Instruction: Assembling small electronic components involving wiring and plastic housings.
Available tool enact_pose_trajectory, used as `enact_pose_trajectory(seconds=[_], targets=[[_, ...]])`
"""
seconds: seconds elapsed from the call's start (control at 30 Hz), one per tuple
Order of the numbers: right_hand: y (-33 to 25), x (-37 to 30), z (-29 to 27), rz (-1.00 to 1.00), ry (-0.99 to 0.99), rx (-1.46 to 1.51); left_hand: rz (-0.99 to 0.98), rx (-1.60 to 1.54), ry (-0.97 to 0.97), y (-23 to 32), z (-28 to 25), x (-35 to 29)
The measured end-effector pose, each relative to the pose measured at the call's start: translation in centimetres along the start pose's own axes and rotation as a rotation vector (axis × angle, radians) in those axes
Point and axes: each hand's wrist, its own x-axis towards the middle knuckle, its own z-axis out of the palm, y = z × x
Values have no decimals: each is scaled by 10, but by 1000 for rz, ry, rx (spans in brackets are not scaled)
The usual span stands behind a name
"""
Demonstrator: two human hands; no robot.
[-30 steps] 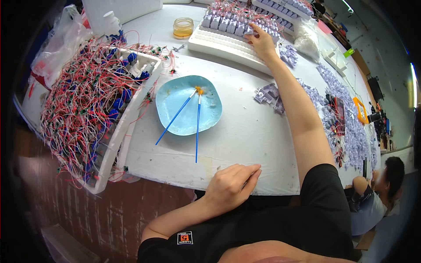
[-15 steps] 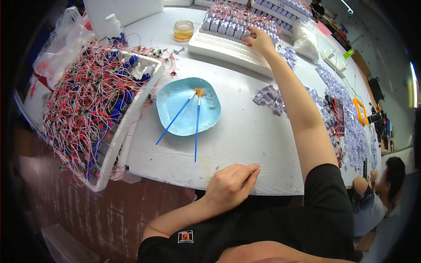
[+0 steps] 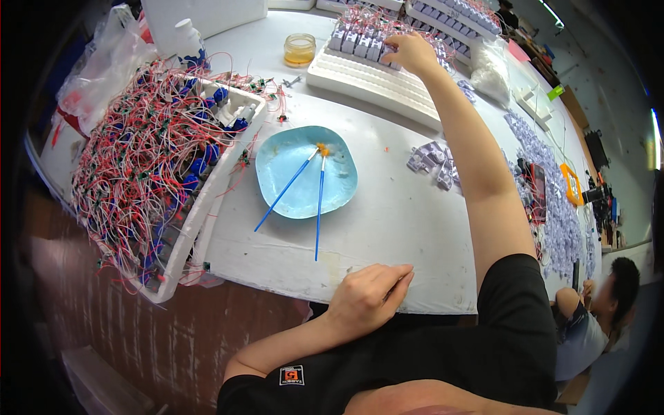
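Note:
My right arm stretches across the table, and my right hand [image 3: 415, 54] is at the end of a row of grey-white plastic housings [image 3: 363, 45] with red and white wires. Its thumb and fingers close around the endmost housing, partly hiding it. The housings stand in a white foam tray [image 3: 373, 90], whose nearer ridged part is bare. By the table's front edge rests my left hand [image 3: 370, 296], fingers curled in, with nothing showing in it. A light-blue dish [image 3: 290, 183] holds two blue-handled brushes [image 3: 319, 214], their tips together in an orange-brown smear.
At left, a foam box [image 3: 207, 207] is heaped with wired blue parts [image 3: 138, 166]. A glass jar [image 3: 299, 52] of amber liquid and a white bottle [image 3: 190, 41] stand behind. Loose housings [image 3: 436, 162] lie near my right arm, with more piled rightward. Another person [image 3: 588, 332] sits at right.
The view has shifted slightly. My right hand has moved a little farther along the housings, its fingers still at the row's end. My left hand stays curled at the table edge.

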Motion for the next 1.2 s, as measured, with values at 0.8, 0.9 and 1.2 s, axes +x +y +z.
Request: enact_pose_trajectory(seconds=[0.8, 0.9, 1.2], targets=[[24, 5, 5, -226, 32, 187, 14, 1, 3, -2, 0, -1], [18, 8, 3, -139, -11, 367, 1, -2, 0, -2, -1, -2], [1, 30, -1, -135, -148, -44, -2, -6, -12, -3, -2, -2]])
